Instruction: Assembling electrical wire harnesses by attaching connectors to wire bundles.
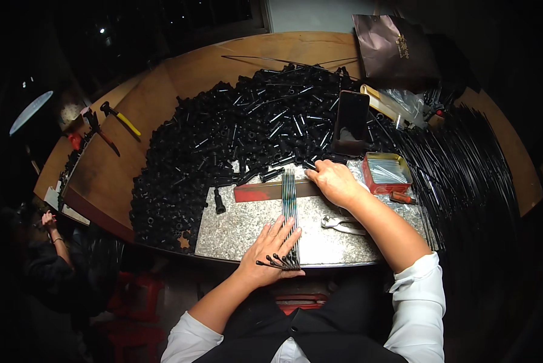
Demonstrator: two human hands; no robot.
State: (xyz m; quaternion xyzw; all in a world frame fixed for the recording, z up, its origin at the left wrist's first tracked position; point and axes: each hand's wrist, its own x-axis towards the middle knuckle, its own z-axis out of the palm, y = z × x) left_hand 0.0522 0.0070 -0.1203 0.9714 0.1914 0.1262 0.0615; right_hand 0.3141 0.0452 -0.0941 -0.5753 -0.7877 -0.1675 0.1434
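Covering much of the tabletop (516, 158), a black heap (217, 133) meets the slab (223, 242). Nearby is the right hand (336, 183) (its grip, I can't tell); the left hand (264, 254), unclenched, lies against rods (290, 209) crossing the slab.

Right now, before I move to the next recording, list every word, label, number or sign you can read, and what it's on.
No text can be read out here.
Dark bag: small gold marks, too small to read.
Phone: dark screen, no legible writing.
Red tin: no lettering can be made out.
Thin rods at the left hand: none visible.
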